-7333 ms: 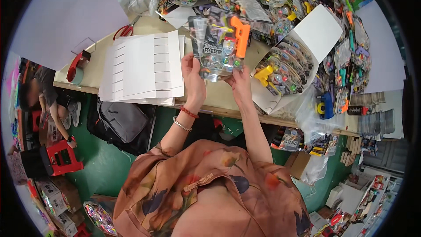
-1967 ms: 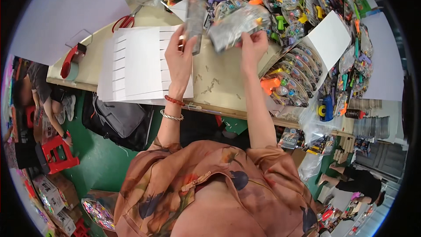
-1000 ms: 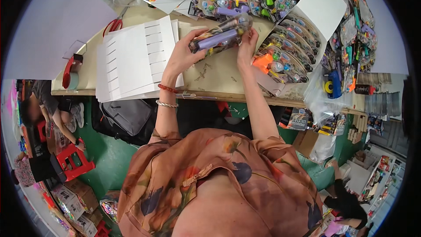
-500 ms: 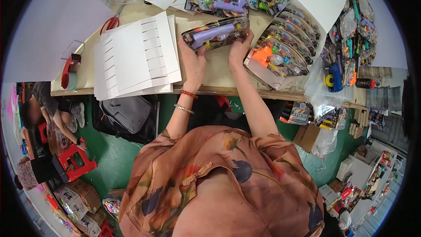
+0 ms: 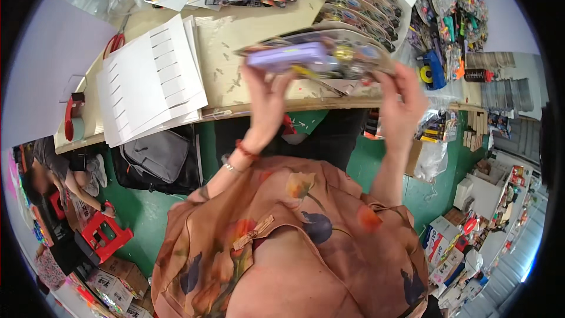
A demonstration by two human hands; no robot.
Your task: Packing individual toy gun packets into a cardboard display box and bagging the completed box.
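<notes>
A carded toy gun pack [image 5: 291, 56], with a purple gun and colourful round pieces under clear plastic, is held up over the table's near edge. My left hand [image 5: 266, 100] grips its left end, thumb in front. At the pack's right end is my right hand [image 5: 403, 97], its fingers closed on the edge. Motion smears the pack and both hands somewhat. Just behind it, similar packs [image 5: 362, 12] stand in a tight row in a white box, partly hidden by the held pack.
White slotted card sheets [image 5: 150, 79] lie stacked on the left of the table [image 5: 220, 29]. Red-handled scissors [image 5: 115, 44] and a red tape dispenser [image 5: 75, 118] are farther left. More toy packs heap up at the back and right, near a blue tape dispenser [image 5: 434, 72]. Another person sits at lower left.
The pack has come nearer to me and shows larger. My right hand has moved right, farther from my left. The view has shifted to the right.
</notes>
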